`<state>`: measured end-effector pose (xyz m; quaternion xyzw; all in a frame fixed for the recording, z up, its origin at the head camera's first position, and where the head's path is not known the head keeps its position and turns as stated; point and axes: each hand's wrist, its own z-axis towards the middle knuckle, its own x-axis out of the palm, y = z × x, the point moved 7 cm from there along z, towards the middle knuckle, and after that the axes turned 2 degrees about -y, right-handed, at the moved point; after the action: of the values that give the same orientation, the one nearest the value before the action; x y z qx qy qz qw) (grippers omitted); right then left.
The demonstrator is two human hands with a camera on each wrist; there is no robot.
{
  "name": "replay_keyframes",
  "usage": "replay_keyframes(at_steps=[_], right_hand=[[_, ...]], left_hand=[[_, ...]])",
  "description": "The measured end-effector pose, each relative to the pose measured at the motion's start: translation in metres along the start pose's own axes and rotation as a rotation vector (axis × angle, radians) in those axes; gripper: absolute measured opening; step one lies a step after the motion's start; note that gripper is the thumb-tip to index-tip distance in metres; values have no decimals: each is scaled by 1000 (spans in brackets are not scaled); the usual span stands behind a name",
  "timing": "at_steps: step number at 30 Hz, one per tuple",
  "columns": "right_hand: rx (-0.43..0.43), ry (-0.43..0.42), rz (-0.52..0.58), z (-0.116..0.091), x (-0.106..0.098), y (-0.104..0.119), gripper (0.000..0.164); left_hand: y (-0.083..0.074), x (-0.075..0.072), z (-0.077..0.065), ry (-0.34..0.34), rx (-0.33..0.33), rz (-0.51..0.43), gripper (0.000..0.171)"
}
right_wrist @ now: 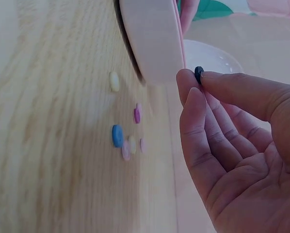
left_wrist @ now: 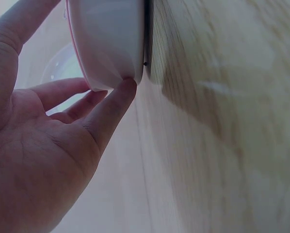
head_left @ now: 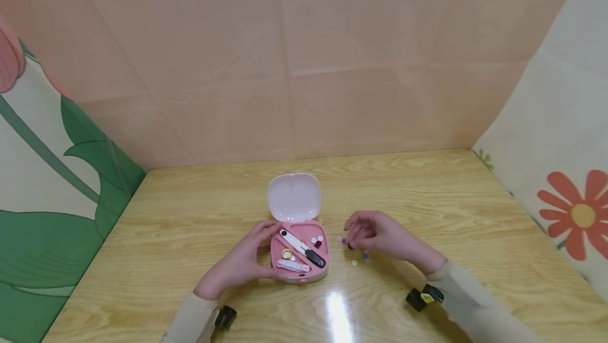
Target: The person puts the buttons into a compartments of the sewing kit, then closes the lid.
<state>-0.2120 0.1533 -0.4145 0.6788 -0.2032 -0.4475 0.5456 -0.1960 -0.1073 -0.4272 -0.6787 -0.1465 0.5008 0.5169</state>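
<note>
A pink box (head_left: 319,275) stands on the table with its pale lid (head_left: 294,198) raised at the back. My left hand (head_left: 239,258) grips the box's left side, thumb at the front corner and fingers toward the back. Between thumb and fingertips, my right hand (head_left: 382,235) pinches a small dark button (right_wrist: 199,74), held above the table just right of the box. Inside the box lie a long white-and-black tool (head_left: 294,241), a yellow ring (head_left: 287,254), a white clipper-like piece (head_left: 292,265), white buttons (head_left: 314,240) and a dark red button (head_left: 317,244).
Below my right hand, several loose buttons lie on the wooden table (head_left: 190,216), among them a blue button (right_wrist: 117,136), a cream button (right_wrist: 114,81) and a purple button (right_wrist: 137,113). A pinkish sheet (head_left: 285,68) hangs behind the table; flower-printed sheets flank both sides.
</note>
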Motion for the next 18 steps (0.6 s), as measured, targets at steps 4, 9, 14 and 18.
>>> replay_keyframes(at_steps=[4, 9, 14, 18], right_hand=[[7, -2, -1, 5, 2, 3, 26], [17, -10, 11, 10, 3, 5, 26], [12, -27, 21, 15, 3, 8, 26], [13, -35, 38, 19, 4, 11, 27]], left_hand=[[1, 0, 0, -1, 6, 1, 98], [1, 0, 1, 0, 9, -8, 98], [0, 0, 1, 4, 4, -16, 98], [1, 0, 0, 5, -7, -15, 99]])
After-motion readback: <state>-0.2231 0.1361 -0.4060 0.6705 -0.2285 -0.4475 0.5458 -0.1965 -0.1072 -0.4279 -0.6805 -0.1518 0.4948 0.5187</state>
